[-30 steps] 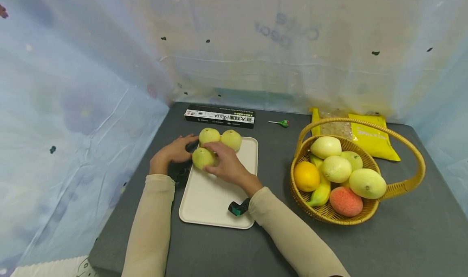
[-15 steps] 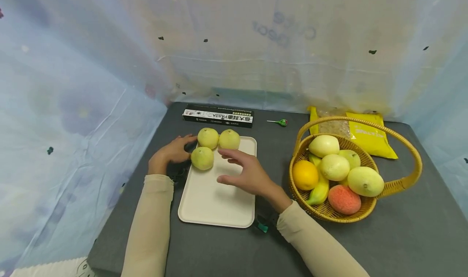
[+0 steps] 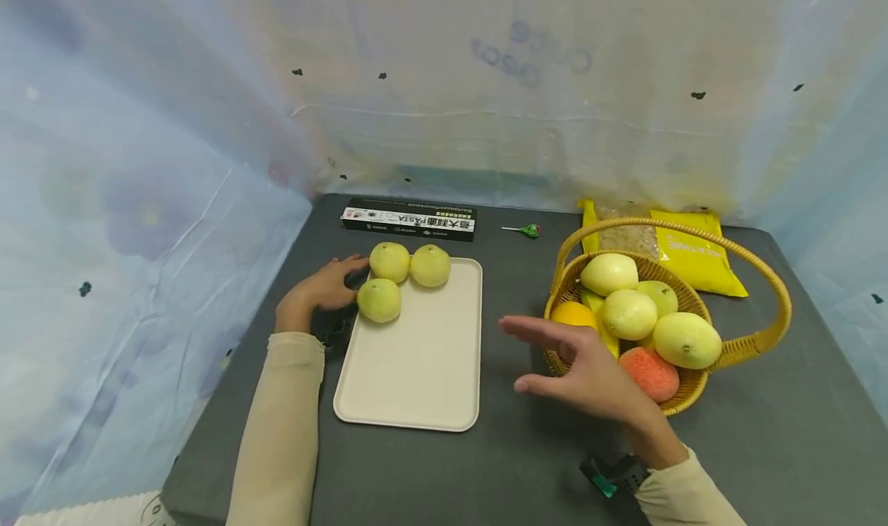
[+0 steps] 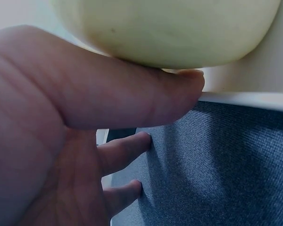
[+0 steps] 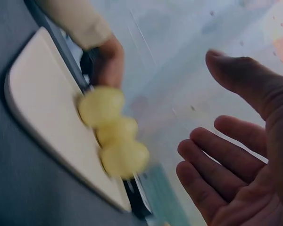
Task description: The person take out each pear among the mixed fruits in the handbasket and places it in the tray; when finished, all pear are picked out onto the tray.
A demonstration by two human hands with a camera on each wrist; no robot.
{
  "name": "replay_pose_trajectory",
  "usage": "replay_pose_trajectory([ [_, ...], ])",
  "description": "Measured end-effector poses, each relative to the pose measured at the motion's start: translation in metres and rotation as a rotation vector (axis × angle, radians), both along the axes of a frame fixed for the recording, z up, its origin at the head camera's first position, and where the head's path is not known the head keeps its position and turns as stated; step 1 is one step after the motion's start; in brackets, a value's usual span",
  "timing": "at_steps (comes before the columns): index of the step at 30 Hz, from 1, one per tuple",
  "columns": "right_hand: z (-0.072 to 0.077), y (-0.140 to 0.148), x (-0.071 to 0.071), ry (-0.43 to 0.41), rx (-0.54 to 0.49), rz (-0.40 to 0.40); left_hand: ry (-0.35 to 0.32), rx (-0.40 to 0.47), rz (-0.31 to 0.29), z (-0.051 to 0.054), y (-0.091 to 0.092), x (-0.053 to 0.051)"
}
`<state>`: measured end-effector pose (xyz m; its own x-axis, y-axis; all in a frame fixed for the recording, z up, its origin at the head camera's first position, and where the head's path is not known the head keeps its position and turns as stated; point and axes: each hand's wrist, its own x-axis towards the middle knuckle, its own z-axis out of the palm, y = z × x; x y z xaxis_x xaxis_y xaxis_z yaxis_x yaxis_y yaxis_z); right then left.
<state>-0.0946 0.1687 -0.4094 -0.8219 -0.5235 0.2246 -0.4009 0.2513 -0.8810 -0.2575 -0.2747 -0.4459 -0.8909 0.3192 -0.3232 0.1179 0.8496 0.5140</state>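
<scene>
Three round yellow-green fruits sit at the far left corner of the cream tray [image 3: 409,372]: a front one [image 3: 379,301], a back left one [image 3: 390,262] and a back right one [image 3: 430,266]. My left hand [image 3: 322,287] rests at the tray's left edge. In the left wrist view its thumb [image 4: 132,96] lies against a fruit [image 4: 174,28], with other fingertips down on the cloth. My right hand [image 3: 586,368] hovers right of the tray, fingers extended, thumb apart and nothing held. It partly hides the wicker basket [image 3: 694,391] and an orange [image 3: 574,315].
In the basket lie several pale fruits [image 3: 627,315], a banana [image 3: 593,301] and a red fruit [image 3: 650,373]; its handle arches high. Behind are a black pasta box [image 3: 408,219], a lollipop [image 3: 530,230] and a yellow bag [image 3: 697,256].
My right hand has let go of the front fruit on the tray and moved right, over to the basket's front left. The left hand stays at the tray's left edge.
</scene>
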Motion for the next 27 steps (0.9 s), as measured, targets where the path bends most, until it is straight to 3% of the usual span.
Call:
replay_pose_trajectory([
  [14, 0.029, 0.094, 0.043, 0.146, 0.101, -0.296, -0.008, -0.002, 0.004, 0.0, 0.0, 0.0],
  [23, 0.045, 0.135, 0.044, 0.417, 0.456, -0.493, -0.008, -0.007, 0.007, 0.001, 0.0, 0.0],
  [27, 0.049, 0.141, 0.04, 0.445, 0.631, -0.532, -0.01, -0.006, 0.003, 0.0, 0.001, 0.0],
])
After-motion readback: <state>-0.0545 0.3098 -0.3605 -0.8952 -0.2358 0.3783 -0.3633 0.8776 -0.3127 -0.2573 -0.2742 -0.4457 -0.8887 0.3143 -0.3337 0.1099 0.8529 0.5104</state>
